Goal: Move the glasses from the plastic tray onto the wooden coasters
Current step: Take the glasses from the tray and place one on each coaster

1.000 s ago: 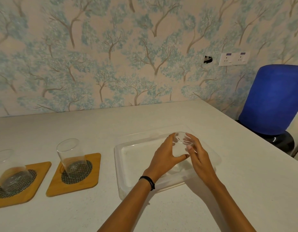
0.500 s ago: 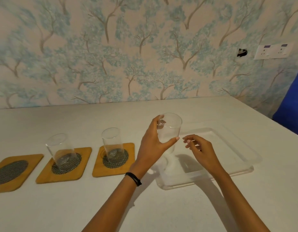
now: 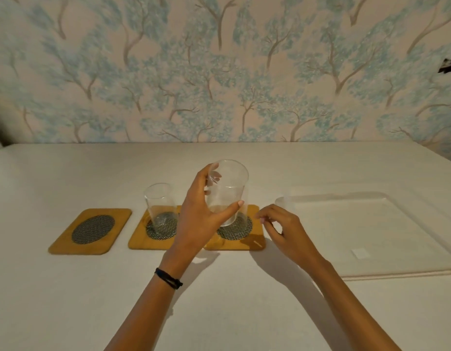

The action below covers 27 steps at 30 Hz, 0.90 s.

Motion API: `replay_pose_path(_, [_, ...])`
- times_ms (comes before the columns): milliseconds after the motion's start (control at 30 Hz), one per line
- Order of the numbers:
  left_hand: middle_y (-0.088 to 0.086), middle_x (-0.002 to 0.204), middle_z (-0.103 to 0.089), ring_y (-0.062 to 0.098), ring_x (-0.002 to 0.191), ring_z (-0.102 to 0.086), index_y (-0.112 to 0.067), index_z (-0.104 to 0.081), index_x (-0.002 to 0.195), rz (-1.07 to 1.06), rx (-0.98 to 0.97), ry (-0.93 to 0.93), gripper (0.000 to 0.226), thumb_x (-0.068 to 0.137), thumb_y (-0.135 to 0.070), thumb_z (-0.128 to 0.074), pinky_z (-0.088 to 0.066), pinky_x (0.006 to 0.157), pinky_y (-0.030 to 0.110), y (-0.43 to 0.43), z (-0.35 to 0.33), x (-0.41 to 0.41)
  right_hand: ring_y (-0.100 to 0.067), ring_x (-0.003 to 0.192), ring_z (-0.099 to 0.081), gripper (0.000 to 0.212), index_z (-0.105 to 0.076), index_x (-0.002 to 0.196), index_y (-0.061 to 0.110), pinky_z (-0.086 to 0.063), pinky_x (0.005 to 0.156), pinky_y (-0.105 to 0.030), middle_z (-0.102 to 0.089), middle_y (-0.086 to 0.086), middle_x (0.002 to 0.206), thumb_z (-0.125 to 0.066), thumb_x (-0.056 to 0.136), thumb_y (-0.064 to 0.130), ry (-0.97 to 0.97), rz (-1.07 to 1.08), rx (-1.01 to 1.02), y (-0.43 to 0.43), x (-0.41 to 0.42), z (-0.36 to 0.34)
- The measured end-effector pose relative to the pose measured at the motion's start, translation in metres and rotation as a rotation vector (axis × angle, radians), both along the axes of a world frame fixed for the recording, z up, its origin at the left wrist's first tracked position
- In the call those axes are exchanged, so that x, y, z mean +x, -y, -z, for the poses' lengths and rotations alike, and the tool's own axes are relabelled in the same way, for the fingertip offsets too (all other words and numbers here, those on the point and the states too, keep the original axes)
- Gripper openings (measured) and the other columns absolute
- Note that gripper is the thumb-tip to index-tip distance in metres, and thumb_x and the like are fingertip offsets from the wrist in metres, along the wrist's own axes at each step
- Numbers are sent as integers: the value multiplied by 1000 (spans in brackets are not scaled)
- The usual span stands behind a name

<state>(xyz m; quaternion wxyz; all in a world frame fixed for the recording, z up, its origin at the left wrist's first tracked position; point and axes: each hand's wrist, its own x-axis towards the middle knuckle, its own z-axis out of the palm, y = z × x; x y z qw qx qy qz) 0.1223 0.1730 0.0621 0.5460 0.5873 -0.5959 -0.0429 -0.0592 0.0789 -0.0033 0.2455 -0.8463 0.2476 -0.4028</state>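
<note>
My left hand is shut around a clear glass and holds it upright in the air, above and in front of the right wooden coaster. A second glass stands on that coaster, mostly hidden behind the held one. The middle coaster carries another clear glass. Nothing stands on the left coaster. My right hand hovers with loosely curled fingers and holds nothing, between the right coaster and the clear plastic tray. No glass is in the tray.
Everything sits on a white table against a wall with tree-pattern wallpaper. The three coasters lie in a row left of the tray. The table's right edge runs behind the tray.
My left hand lifted the glass out of the tray and carried it left over the coasters. My right hand let go of it. The view swung left.
</note>
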Motion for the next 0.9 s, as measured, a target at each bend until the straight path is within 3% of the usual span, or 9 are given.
replay_pose_path(133, [-15,113,-54,3,106,-52,-35,-35,131,-58,-31,-4,76,67,-43,-76,-43,88,11,-19,-5,37,2,91,-59,16,-66,99,17,-47,79,-14,-61,20,95,-53,92,11,-61,-106,25,-17,35,10])
replay_pose_path(233, [-13,113,-54,4,107,-53,-33,-37,130,-112,-36,-6,75,66,-43,-76,-44,88,14,-32,-8,68,-2,90,-61,15,-67,98,15,-50,78,-19,-67,6,96,-53,92,11,-122,-178,36,-30,60,21])
replay_pose_path(300, [-9,116,-55,6,107,-53,-31,-38,130,-146,-41,-18,75,66,-42,-75,-44,88,17,-41,-8,87,0,87,-60,17,-67,96,14,-48,75,-17,-66,7,94,-51,91,12,-164,-224,52,-39,75,30])
replay_pose_path(400, [-13,115,-54,0,107,-52,-27,-38,131,-199,-56,-26,74,68,-39,-76,-44,88,12,-52,-8,116,2,84,-59,23,-67,91,23,-43,70,-11,-62,18,90,-44,90,25,-204,-231,79,-55,94,45])
replay_pose_path(467, [-16,117,-52,-3,107,-50,-29,-38,132,-244,-63,-50,75,69,-38,-78,-44,88,14,-60,-7,136,-1,83,-60,17,-66,87,29,-42,67,-9,-64,19,87,-50,91,25,-213,-249,76,-63,102,54])
replay_pose_path(633, [-6,127,-49,14,111,-53,-27,-37,134,-337,-63,-99,76,69,-34,-77,-43,86,18,-71,-4,185,-4,84,-63,13,-66,90,35,-47,68,-14,-66,19,87,-61,89,22,-209,-255,81,-64,106,61])
replay_pose_path(900, [0,129,-52,15,113,-54,-27,-36,134,-439,-69,-154,77,70,-31,-78,-46,91,29,-81,3,246,-6,87,-65,11,-66,89,34,-54,70,-26,-68,18,90,-58,89,26,-189,-238,88,-66,105,60])
